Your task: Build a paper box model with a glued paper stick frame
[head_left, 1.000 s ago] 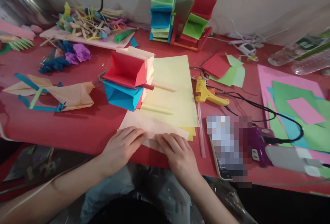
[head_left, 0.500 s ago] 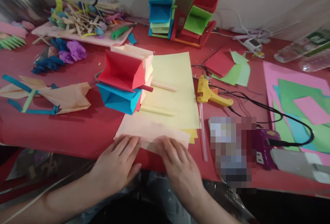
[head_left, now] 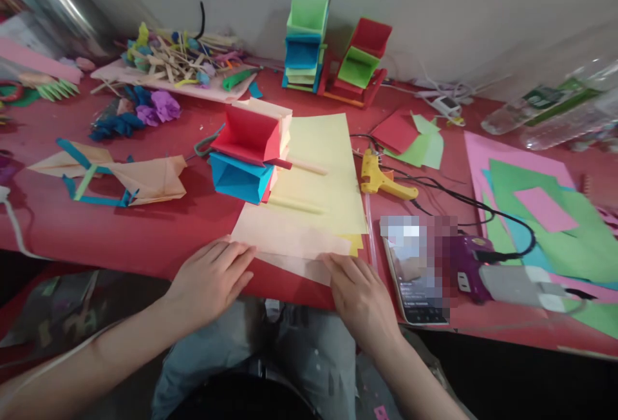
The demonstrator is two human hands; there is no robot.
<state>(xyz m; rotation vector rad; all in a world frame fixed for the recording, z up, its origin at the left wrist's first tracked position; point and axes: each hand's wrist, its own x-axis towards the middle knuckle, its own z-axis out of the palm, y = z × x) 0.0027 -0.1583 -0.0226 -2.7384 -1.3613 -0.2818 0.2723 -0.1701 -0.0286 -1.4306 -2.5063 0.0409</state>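
A pale peach sheet of paper point(head_left: 290, 239) lies at the table's front edge, its near edge folded or curled along a crease. My left hand point(head_left: 215, 275) bends its fingers onto the left end of that crease, with the thumb lower and apart. At the right end, my right hand point(head_left: 362, 297) grips the same edge with its fingertips; its thumb is hidden. Just beyond lies a pale yellow sheet point(head_left: 333, 149). Partly on it stands a stack of folded paper boxes, with a red box point(head_left: 248, 136) above a blue box point(head_left: 239, 178). Rolled paper sticks point(head_left: 299, 205) project from it rightward.
Right of the sheets are a yellow glue gun point(head_left: 386, 178), a phone point(head_left: 410, 278) and a purple power adapter point(head_left: 470, 265) with cables. Coloured paper point(head_left: 531, 188) is piled far right. A peach and blue paper model point(head_left: 106, 175) lies left. More paper boxes point(head_left: 304, 53) stand at the back.
The view has shifted, showing more wall and lap. My right hand has slid rightward along the paper's edge, widening the gap between my hands; my left hand stays near the left end.
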